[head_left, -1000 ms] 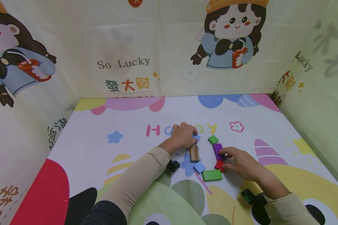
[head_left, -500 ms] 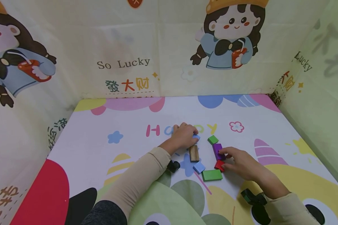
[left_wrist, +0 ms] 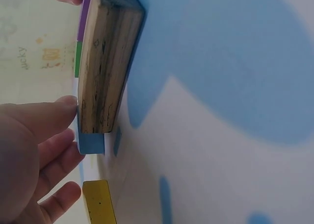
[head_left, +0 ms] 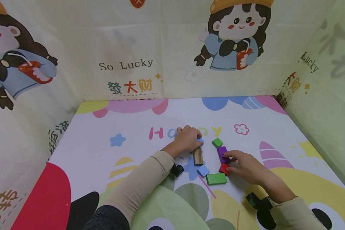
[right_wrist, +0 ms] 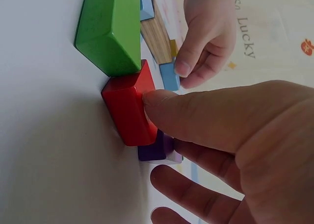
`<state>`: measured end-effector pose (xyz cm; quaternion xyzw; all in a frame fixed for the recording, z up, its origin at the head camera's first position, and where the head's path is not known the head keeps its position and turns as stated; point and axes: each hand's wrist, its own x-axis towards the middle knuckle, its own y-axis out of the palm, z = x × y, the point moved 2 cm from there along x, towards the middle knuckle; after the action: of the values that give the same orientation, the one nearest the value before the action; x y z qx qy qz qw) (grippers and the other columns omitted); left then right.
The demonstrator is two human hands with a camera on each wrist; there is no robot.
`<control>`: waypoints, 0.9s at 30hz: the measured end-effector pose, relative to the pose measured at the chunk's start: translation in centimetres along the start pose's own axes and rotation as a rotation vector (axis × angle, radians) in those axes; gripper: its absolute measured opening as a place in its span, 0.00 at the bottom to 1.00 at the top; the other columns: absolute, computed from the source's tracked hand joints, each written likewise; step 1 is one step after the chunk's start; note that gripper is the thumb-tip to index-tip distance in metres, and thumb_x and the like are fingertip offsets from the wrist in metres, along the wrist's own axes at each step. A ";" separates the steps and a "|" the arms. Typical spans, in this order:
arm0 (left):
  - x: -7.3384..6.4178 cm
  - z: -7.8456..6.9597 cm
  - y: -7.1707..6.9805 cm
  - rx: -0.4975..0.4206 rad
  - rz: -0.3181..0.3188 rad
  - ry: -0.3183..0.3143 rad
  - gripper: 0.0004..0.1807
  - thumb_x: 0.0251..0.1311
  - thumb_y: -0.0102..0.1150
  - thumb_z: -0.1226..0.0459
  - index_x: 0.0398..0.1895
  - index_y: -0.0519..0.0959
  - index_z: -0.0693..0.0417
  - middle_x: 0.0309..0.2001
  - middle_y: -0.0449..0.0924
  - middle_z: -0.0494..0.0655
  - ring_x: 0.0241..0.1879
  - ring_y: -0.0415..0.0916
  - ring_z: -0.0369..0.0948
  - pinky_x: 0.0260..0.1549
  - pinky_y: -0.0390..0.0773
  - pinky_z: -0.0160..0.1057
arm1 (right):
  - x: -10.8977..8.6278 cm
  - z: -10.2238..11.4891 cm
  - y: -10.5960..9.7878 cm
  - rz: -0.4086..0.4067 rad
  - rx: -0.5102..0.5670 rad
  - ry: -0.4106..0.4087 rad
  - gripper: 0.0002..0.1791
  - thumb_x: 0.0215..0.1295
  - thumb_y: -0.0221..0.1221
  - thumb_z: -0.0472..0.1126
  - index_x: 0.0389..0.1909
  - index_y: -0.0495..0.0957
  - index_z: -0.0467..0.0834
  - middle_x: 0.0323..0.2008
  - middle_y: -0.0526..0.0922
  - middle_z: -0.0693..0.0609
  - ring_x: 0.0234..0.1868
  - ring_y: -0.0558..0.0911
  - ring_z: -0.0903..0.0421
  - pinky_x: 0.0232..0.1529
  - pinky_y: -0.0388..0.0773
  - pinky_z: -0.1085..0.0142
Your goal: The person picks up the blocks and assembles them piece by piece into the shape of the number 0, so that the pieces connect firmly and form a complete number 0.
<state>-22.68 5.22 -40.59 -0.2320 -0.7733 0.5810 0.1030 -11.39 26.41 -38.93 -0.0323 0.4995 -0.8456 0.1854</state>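
Observation:
Wooden toy blocks lie in a ring on the table. At its far left, my left hand [head_left: 187, 139] pinches a small light blue block [left_wrist: 91, 143] between thumb and fingers. Beside that block lies a brown wood-grain block [head_left: 198, 157]; a yellow block [left_wrist: 99, 202] shows near the left fingers in the left wrist view. On the ring's right side, my right hand [head_left: 245, 167] touches a red block [right_wrist: 128, 109] with its thumb, while its index finger rests at the purple block [head_left: 222, 155]. Both fingers are extended, not wrapped round a block.
A small green block [head_left: 217, 142] stands at the far end of the purple one. Nearest me are a long green block [head_left: 216, 179] and another light blue block [head_left: 203, 171]. Patterned cloth walls [head_left: 178, 83] enclose the table's back and sides. Black wrist cameras [head_left: 177, 170] sit low by both sleeves.

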 end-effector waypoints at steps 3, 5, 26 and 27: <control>0.0 0.1 0.1 0.006 -0.002 0.001 0.18 0.66 0.61 0.46 0.53 0.83 0.39 0.51 0.80 0.34 0.56 0.67 0.41 0.53 0.60 0.50 | 0.0 0.0 0.0 0.002 0.001 0.002 0.27 0.59 0.71 0.40 0.58 0.77 0.37 0.52 0.80 0.43 0.49 0.79 0.43 0.49 0.77 0.45; 0.0 0.1 0.1 0.007 0.000 0.002 0.18 0.66 0.61 0.46 0.54 0.83 0.39 0.51 0.80 0.34 0.55 0.67 0.41 0.53 0.60 0.50 | 0.0 0.0 0.0 0.004 0.002 0.005 0.27 0.59 0.71 0.40 0.58 0.77 0.37 0.52 0.80 0.44 0.49 0.79 0.43 0.49 0.77 0.45; -0.4 0.5 -0.2 -0.039 0.032 0.028 0.19 0.66 0.62 0.49 0.58 0.82 0.40 0.57 0.80 0.36 0.60 0.64 0.41 0.54 0.58 0.51 | 0.0 0.1 0.0 0.009 -0.006 0.015 0.27 0.59 0.71 0.40 0.59 0.77 0.38 0.53 0.80 0.43 0.50 0.79 0.43 0.50 0.77 0.45; -0.4 0.4 -0.2 -0.039 0.030 0.028 0.19 0.66 0.62 0.49 0.58 0.82 0.40 0.57 0.80 0.36 0.60 0.64 0.41 0.54 0.58 0.51 | 0.0 0.1 0.0 0.008 -0.007 0.014 0.27 0.59 0.71 0.40 0.59 0.77 0.38 0.53 0.80 0.43 0.50 0.79 0.43 0.51 0.77 0.45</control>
<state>-22.53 4.59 -40.51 -0.2535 -0.7794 0.5641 0.1005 -11.37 26.27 -38.90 -0.0250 0.5037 -0.8434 0.1854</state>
